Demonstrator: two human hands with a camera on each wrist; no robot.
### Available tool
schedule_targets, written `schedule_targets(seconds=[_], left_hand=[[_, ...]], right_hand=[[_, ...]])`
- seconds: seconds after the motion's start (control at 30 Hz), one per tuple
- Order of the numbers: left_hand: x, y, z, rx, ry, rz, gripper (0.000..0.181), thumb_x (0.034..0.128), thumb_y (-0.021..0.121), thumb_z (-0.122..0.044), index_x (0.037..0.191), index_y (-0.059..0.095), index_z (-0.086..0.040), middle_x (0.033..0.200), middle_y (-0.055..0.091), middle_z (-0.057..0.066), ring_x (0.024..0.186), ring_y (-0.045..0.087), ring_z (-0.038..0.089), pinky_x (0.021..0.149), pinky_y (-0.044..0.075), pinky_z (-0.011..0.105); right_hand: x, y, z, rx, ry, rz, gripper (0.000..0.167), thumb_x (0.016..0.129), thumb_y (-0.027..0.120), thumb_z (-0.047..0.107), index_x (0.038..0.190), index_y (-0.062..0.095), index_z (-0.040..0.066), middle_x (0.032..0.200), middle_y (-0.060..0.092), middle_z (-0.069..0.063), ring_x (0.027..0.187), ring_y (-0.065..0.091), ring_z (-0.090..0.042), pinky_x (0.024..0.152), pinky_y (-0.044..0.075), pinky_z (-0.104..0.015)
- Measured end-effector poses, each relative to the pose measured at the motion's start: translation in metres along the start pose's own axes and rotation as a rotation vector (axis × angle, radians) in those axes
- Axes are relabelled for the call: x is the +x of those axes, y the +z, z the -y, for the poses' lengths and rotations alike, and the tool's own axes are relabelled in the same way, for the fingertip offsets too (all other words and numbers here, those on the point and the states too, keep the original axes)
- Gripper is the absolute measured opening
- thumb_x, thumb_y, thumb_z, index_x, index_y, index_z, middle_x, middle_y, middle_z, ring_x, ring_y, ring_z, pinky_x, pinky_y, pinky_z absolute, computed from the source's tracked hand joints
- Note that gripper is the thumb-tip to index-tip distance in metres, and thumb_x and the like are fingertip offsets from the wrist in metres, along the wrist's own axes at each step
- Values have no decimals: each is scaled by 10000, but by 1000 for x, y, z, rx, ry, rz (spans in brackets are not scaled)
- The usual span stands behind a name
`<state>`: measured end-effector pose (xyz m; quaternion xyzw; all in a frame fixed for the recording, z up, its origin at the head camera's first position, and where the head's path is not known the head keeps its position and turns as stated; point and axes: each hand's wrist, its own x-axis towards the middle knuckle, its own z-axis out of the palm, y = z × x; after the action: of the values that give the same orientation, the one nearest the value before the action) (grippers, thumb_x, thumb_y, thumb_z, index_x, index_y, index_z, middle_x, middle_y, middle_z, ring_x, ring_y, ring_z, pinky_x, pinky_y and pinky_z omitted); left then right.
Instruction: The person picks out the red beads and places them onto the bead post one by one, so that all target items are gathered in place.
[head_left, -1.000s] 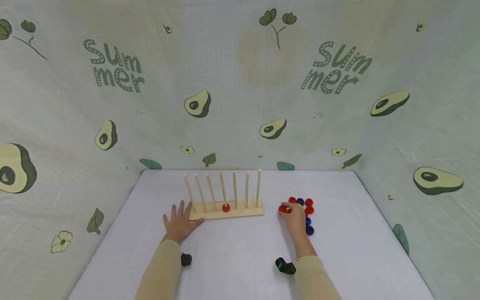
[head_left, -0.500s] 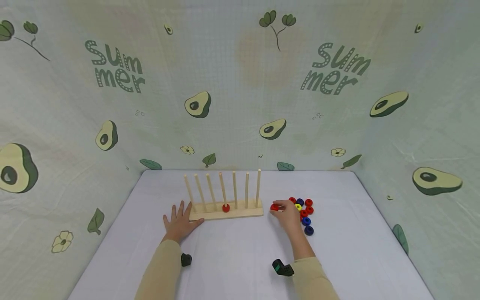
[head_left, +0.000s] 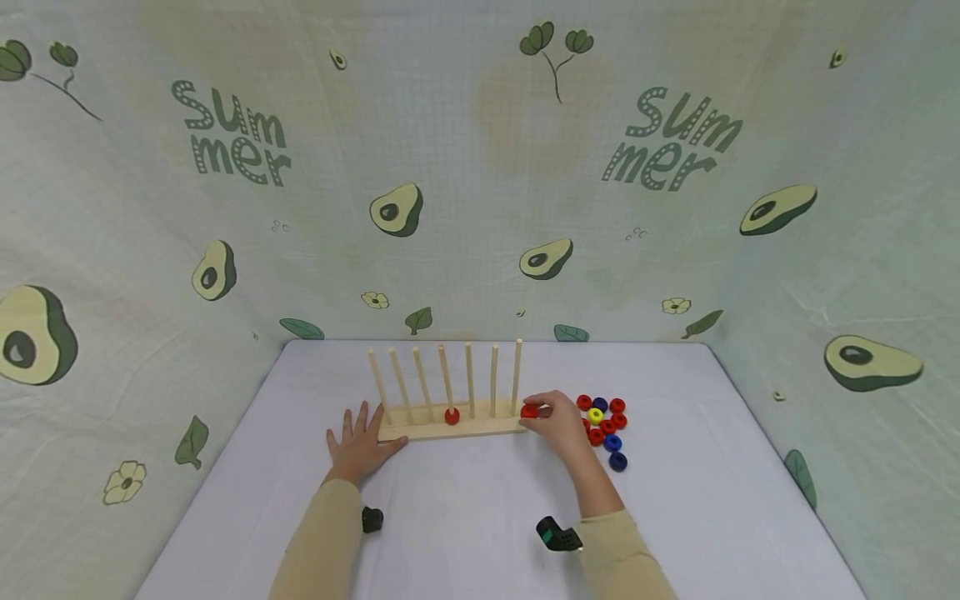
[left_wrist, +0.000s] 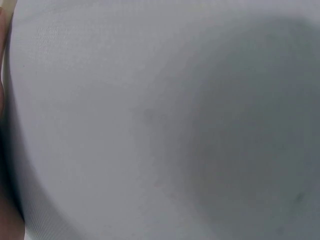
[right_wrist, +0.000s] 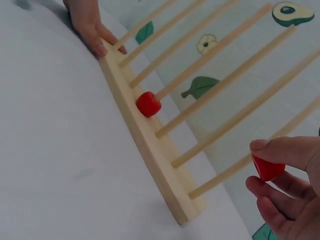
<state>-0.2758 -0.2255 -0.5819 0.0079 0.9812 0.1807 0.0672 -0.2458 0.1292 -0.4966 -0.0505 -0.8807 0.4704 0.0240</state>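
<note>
A wooden rack (head_left: 487, 426) with several upright pegs stands on the table. One red bead (head_left: 452, 416) sits at the foot of its middle peg. My left hand (head_left: 358, 447) rests at the rack's left end, fingers spread and thumb along the front edge. Between thumb and fingers my right hand (head_left: 558, 423) pinches another red bead (right_wrist: 270, 169), beside the rightmost peg (right_wrist: 220, 179). In the right wrist view that bead is held apart from the rack's base. The left wrist view shows mostly bare tabletop, with a sliver of the hand at its left edge.
Right of the rack lies a loose group of beads: several red ones (head_left: 617, 406), a yellow bead (head_left: 595, 415) and blue ones (head_left: 612, 443). A printed cloth (head_left: 465, 167) hangs behind and at both sides of the white table (head_left: 465, 517).
The right hand has carried its red bead leftward from the bead group to the rack's right end. More loose beads now show. My left hand and the rack have stayed put.
</note>
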Motion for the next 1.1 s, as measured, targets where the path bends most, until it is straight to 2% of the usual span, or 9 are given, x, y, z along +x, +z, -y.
schedule_targets(seconds=[0.2, 0.43, 0.53, 0.73, 1.1], left_hand=[[1, 2, 1, 2, 9, 7, 1016, 837, 488, -754, 1562, 194, -105, 1605, 37, 221, 1433, -84, 478, 1031, -128, 713], [-2, 2, 0, 2, 17, -23, 1056, 800, 470, -809, 1543, 255, -90, 1594, 101, 238, 1431, -28, 495, 1030, -100, 727], [0, 3, 1, 8, 12, -16, 1041, 811, 483, -790, 1550, 241, -97, 1596, 89, 235, 1432, -33, 493, 1029, -91, 730], [2, 5, 3, 16, 8, -6, 1039, 816, 498, -776, 1555, 222, -100, 1598, 68, 233, 1429, -46, 495, 1026, -78, 737], [2, 4, 5, 24, 3, -6, 1038, 815, 504, -771, 1558, 217, -106, 1601, 61, 223, 1433, -59, 485, 1026, -88, 734]], right_hand=[[-4, 0, 19, 43, -24, 57, 302, 793, 810, 77, 1083, 728, 55, 1067, 606, -84, 878, 616, -217, 715, 560, -313], [-12, 2, 39, 16, -137, 82, 304, 793, 816, 108, 1080, 725, 65, 1014, 600, -41, 887, 594, -217, 734, 560, -314], [-13, 2, 47, 6, -186, 73, 288, 787, 822, 117, 1057, 729, 79, 994, 596, -27, 888, 585, -217, 758, 553, -324], [-14, 1, 62, 13, -231, 62, 312, 783, 830, 137, 1077, 734, 96, 978, 588, 0, 898, 584, -203, 777, 544, -320], [-9, 7, 87, 104, -421, -2, 305, 776, 830, 100, 1062, 733, 58, 976, 592, -9, 886, 588, -213, 817, 535, -422]])
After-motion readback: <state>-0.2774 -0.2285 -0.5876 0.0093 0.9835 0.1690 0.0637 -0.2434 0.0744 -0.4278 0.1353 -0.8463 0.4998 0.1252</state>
